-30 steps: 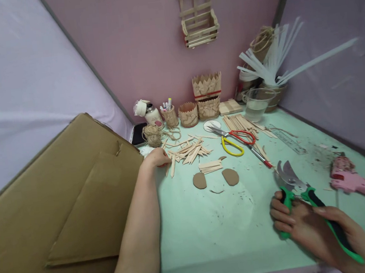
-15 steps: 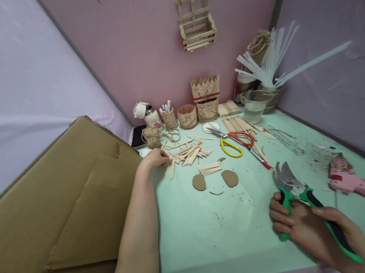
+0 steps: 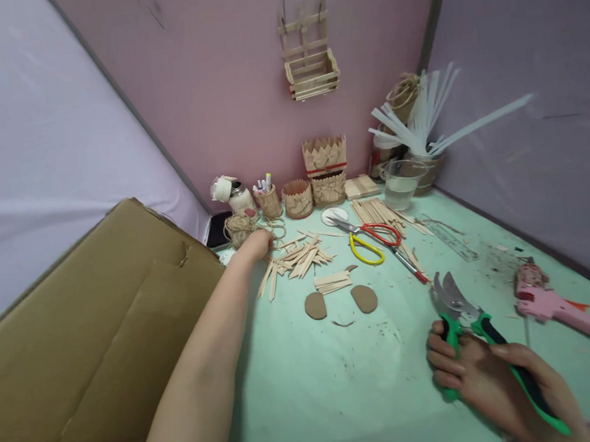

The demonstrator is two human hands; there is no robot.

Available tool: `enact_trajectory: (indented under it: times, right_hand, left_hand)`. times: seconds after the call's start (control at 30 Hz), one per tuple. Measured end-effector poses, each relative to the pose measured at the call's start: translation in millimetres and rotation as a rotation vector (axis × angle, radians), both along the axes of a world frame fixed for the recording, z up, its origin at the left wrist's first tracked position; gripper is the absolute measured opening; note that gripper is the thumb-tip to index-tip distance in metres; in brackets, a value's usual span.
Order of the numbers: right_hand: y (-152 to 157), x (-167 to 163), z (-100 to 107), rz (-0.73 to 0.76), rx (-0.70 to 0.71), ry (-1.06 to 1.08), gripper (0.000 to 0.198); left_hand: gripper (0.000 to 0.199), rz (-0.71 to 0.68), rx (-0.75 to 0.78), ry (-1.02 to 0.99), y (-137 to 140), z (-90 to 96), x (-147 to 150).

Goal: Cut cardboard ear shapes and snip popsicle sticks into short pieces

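My right hand [image 3: 493, 376] is wrapped around green-and-black pruning shears [image 3: 459, 302], whose blades stand apart and point away from me. My left hand [image 3: 259, 244] is stretched forward to the back left edge of a pile of cut wooden craft sticks [image 3: 304, 256], just in front of a ball of twine [image 3: 237, 228]. Its fingers look curled, but their tips are hidden, along with whatever they hold. Between the hands lie two brown cardboard pieces [image 3: 315, 306] with rounded edges. A short row of sticks [image 3: 332, 282] lies just behind them.
Scissors [image 3: 365, 243] and a red-tipped pen-like tool [image 3: 410, 265] lie mid-table. A pink glue gun [image 3: 562, 309] rests at the right. Folded cardboard [image 3: 128, 337] leans at the left. Stick-covered holders [image 3: 298, 199] and a water cup [image 3: 403, 183] stand along the back.
My left hand has moved farther back over the stick pile, toward the twine. The view has shifted slightly. My right hand keeps its hold on the pruning shears.
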State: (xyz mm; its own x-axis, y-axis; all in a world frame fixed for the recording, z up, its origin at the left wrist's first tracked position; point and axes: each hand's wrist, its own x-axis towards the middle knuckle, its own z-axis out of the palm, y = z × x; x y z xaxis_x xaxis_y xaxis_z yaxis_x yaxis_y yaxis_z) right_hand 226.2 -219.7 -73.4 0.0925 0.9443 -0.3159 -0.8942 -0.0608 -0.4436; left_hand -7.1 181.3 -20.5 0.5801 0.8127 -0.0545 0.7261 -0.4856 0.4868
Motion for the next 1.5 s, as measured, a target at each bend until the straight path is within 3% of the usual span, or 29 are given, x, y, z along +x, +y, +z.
enact_trajectory:
  times: [0.1,0.2,0.43,0.67,0.77,0.93,1.07,1.17,1.27,1.37,1.43,1.5]
  right_hand:
    - [-1,1,2,0.056,-0.018,0.171,0.04]
    - [-1,0,8,0.05,-0.047,0.205,0.041]
    - [1,-4,22,0.032,-0.111,0.181,0.041]
    - [1,-3,19,0.035,-0.095,0.181,0.042]
    - [2,-3,20,0.03,-0.109,0.166,0.041]
    - [1,-4,23,0.032,-0.112,0.157,0.041]
    - [-2,-3,22,0.026,-0.076,0.182,0.043]
    - [-1,-2,20,0.033,-0.057,0.185,0.043]
    - [2,-3,18,0.048,-0.047,0.173,0.044]
    - [3,-5,23,0.066,-0.069,0.11,0.042]
    - [-1,-5,30,0.075,-0.095,0.009,0.038]
    - [-9,-3,39,0.105,-0.132,-0.144,0.036]
  left_hand:
    - [0.023,0.011,-0.013,-0.098,1,2.9,-2]
    - [0.007,0.066,0.022,-0.25,-4,9.1,-2]
    - [0.019,0.254,0.141,-0.511,-13,21.6,8]
    - [0.002,0.17,0.032,-0.215,-31,17.5,5]
    - [0.005,0.163,0.068,-0.113,-33,13.7,17]
    - [0.022,0.132,0.102,-0.037,-34,3.7,46]
    - [0.013,0.108,0.086,-0.034,-36,3.1,53]
    - [0.009,0.084,0.046,-0.08,-41,12.9,51]
    - [0.019,0.031,-0.059,-0.145,-63,29.1,52]
    - [0.025,-0.092,-0.258,-0.215,-104,47.4,61]
    - [0.033,-0.214,-0.65,-0.413,-137,58.2,70]
    - [0.037,-0.288,-0.931,-0.477,-168,65.0,79]
